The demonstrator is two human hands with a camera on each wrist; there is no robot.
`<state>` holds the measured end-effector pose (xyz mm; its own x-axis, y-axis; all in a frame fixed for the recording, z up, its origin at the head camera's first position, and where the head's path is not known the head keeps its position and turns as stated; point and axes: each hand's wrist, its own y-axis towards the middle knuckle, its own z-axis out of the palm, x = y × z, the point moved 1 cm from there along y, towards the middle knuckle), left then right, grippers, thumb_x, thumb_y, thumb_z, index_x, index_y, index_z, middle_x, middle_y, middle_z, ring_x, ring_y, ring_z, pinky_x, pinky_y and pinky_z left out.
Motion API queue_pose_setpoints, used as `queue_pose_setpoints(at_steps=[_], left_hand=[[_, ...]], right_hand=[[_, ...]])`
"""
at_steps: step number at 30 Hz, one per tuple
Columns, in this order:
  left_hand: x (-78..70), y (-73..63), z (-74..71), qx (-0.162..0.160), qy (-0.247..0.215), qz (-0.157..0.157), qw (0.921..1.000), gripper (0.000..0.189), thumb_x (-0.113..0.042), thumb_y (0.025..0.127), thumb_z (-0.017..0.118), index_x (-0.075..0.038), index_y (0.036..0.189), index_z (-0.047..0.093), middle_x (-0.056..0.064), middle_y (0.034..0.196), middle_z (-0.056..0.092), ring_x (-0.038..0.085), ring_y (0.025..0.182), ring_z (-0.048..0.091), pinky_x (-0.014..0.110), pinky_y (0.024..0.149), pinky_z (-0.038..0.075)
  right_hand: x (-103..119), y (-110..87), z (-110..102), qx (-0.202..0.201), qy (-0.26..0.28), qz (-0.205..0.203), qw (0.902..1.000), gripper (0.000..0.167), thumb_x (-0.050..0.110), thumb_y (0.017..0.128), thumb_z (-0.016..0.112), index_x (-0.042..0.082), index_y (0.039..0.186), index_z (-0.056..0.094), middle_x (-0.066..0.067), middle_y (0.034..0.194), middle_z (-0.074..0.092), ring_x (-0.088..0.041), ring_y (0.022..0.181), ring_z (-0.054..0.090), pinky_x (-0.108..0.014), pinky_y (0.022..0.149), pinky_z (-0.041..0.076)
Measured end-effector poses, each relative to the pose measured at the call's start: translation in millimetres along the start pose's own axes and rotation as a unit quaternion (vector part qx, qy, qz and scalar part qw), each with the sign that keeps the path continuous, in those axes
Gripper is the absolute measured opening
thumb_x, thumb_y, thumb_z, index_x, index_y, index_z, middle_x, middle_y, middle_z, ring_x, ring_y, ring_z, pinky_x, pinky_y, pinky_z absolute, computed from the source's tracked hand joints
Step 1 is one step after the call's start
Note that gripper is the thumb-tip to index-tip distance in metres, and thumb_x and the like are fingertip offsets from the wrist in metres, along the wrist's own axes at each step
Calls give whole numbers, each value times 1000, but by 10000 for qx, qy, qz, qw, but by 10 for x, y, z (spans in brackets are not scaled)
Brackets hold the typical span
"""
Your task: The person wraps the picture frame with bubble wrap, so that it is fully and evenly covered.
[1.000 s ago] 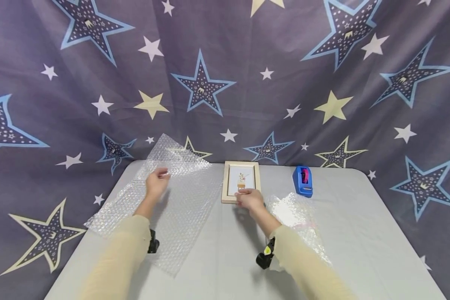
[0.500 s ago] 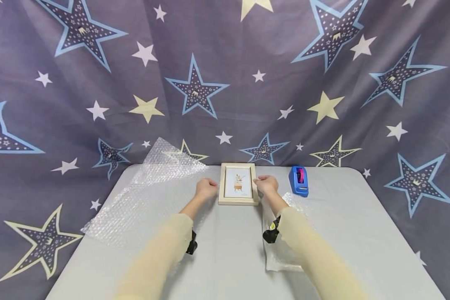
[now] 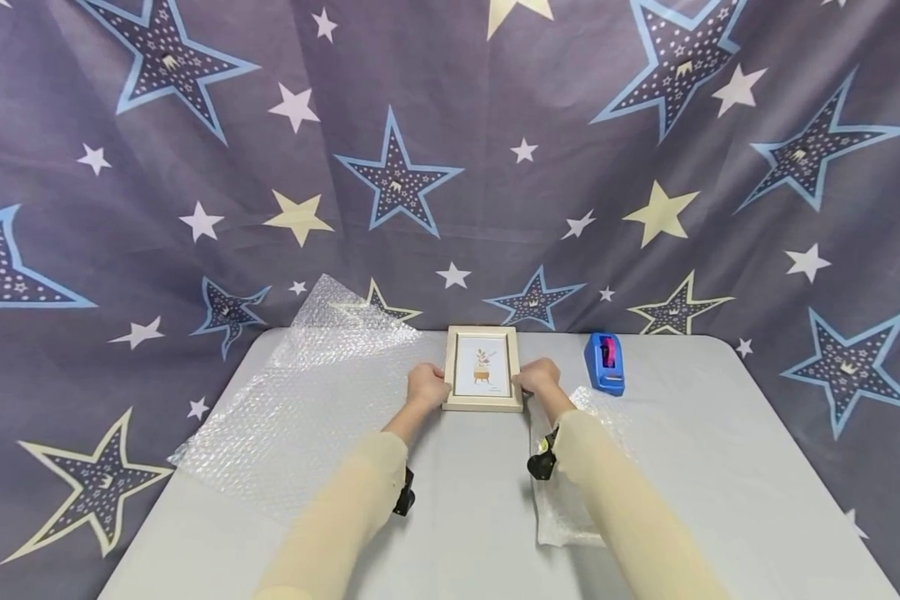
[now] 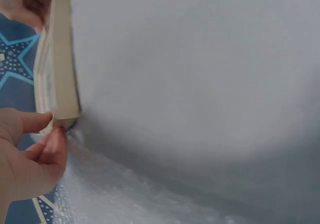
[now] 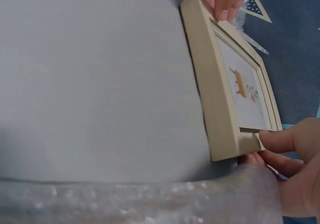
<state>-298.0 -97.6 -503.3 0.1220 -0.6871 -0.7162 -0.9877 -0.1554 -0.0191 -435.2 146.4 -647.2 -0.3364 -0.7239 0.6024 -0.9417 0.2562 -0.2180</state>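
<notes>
A pale wooden picture frame [image 3: 483,403] with a plant print lies face up at the table's far middle. My left hand [image 3: 426,387] pinches its left side near the front corner. On the opposite side my right hand [image 3: 540,377] grips the frame, thumb on top and fingers under the edge, as the right wrist view shows on the frame [image 5: 215,84]. In the left wrist view the thumb and fingers of my left hand [image 4: 30,154] close on the frame's corner. A sheet of bubble wrap [image 3: 300,408] spreads flat to the left of the frame.
A blue tape dispenser [image 3: 604,365] with pink tape stands at the back right. More bubble wrap [image 3: 562,508], looking folded or bundled, lies under and beside my right forearm. A star-patterned curtain [image 3: 450,167] rises behind the table [image 3: 480,517].
My left hand has come right, off the bubble wrap, to the frame's left side. My right hand has shifted from the frame's front corner to its right side.
</notes>
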Motion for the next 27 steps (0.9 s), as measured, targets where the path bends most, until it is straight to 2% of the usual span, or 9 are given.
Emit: queue_pose_setpoints(at_steps=[2,3,5,9,10,16,20,25,27], left_hand=[[11,-1,29,11,-70,90,9999,18,0,75,70,4,92,69,18,87,73,27,79,69,31,66,59],[15,-5,42,27,-97,149,9998,18,0,75,71,4,92,69,18,87,73,27,78,70,30,65,59],[16,-11,56,64,-217,218,9995,18,-1,76,72,5,93,69,18,87,73,26,79,71,29,65,59],[-16,-31,49,56,-449,324,9984,19,-1,77,72,6,95,70,19,88,73,26,79,70,30,67,60],[-30,-31,41,20,-494,340,9982,19,-1,77,72,6,95,70,18,88,73,26,79,70,31,69,60],[-155,-49,-18,-174,-676,506,9963,21,-3,79,71,4,99,71,15,90,73,25,82,70,32,77,59],[-213,-71,-84,-380,-693,602,9951,20,-5,80,71,2,99,72,14,89,74,24,82,71,32,77,58],[-232,-92,-219,-674,-948,654,9911,20,-3,79,70,2,98,73,16,89,74,26,80,71,32,76,59],[-219,-93,-285,-761,-1165,651,9881,21,-1,78,69,3,98,73,18,90,74,28,81,71,32,75,60]], right_hand=[[73,-193,-129,58,155,-25,9999,32,32,68,83,17,96,77,-2,100,75,-21,95,66,-31,85,55],[97,-291,-195,-53,253,-142,9996,31,32,66,84,18,93,77,0,97,76,-20,93,66,-28,82,55],[278,-656,-463,53,402,-28,9992,32,29,68,84,17,97,77,-2,102,75,-20,99,66,-28,89,54],[508,-1110,-809,91,630,94,9979,30,21,71,81,12,100,76,-7,106,74,-24,102,66,-30,91,53],[596,-1258,-924,245,647,228,9973,32,18,75,78,8,106,74,-9,114,72,-26,110,63,-34,99,51],[683,-1483,-1154,200,566,75,9982,35,22,82,70,10,115,70,-12,127,65,-30,123,56,-35,109,42],[719,-1558,-1189,74,1115,117,9937,36,20,84,67,7,117,68,-13,128,64,-29,121,56,-35,108,43],[818,-1650,-1203,-88,2315,199,9726,35,10,81,69,3,115,68,-16,121,68,-17,92,65,-30,93,54],[863,-1679,-1197,-140,2847,229,9582,35,5,79,70,1,114,68,-18,119,68,-11,77,64,-28,87,57]])
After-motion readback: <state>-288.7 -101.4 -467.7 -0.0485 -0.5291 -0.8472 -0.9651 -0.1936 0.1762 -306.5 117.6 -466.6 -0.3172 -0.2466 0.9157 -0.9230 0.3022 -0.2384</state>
